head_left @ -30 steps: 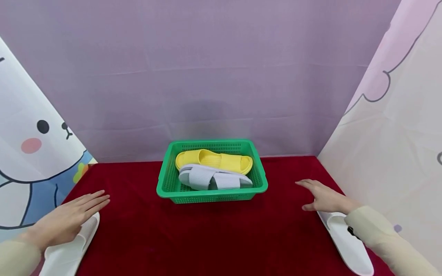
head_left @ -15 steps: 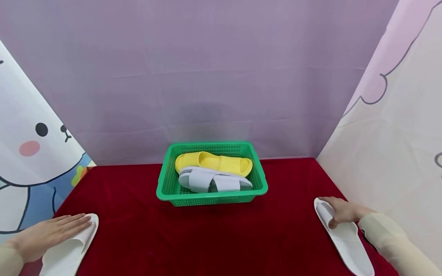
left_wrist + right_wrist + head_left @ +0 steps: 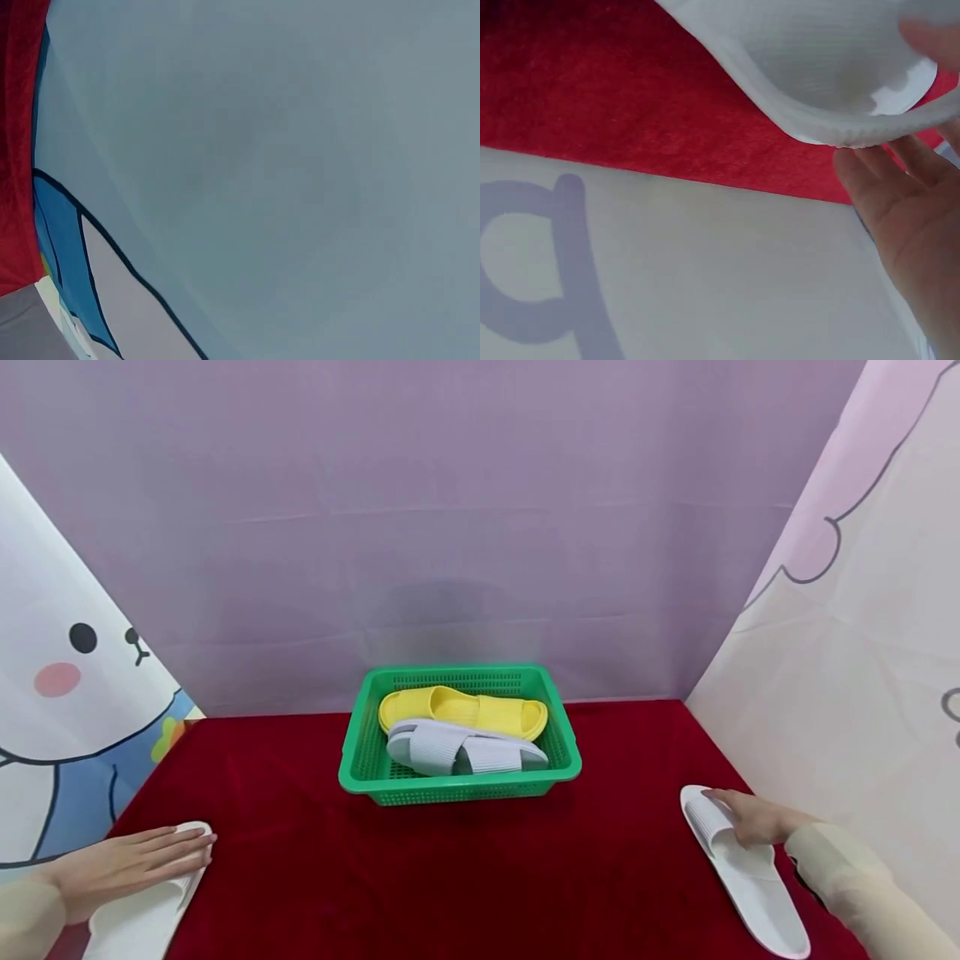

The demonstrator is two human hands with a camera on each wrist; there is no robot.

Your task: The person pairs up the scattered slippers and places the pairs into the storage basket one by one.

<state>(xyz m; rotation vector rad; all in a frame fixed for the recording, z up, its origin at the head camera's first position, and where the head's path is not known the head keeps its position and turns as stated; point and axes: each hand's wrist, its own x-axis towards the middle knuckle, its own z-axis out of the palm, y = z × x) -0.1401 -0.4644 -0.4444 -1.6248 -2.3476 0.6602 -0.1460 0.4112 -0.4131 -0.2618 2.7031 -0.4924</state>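
In the head view, a white slipper (image 3: 138,920) lies at the lower left. My left hand (image 3: 123,870) is laid over its strap with the fingers straight and side by side; its thumb is hidden. A second white slipper (image 3: 761,893) lies at the far right, toe pointing away. My right hand (image 3: 757,820) holds it at the strap from its right side. In the right wrist view, fingertips (image 3: 847,161) meet the outer edge of this white slipper (image 3: 810,67), while the thumb reaches over its inner side. The left wrist view shows neither the hand nor a slipper.
A green plastic basket (image 3: 459,781) stands at the back middle of the red cloth (image 3: 450,877). Inside lie a yellow slipper (image 3: 498,714) and a pair of pale lilac slippers (image 3: 435,750). Printed curtains border both sides, with a lilac curtain (image 3: 450,527) behind.
Both hands have come down from above the white slippers onto them. The right thumb has moved from the strap's left side towards its opening. The basket and its slippers stay put.
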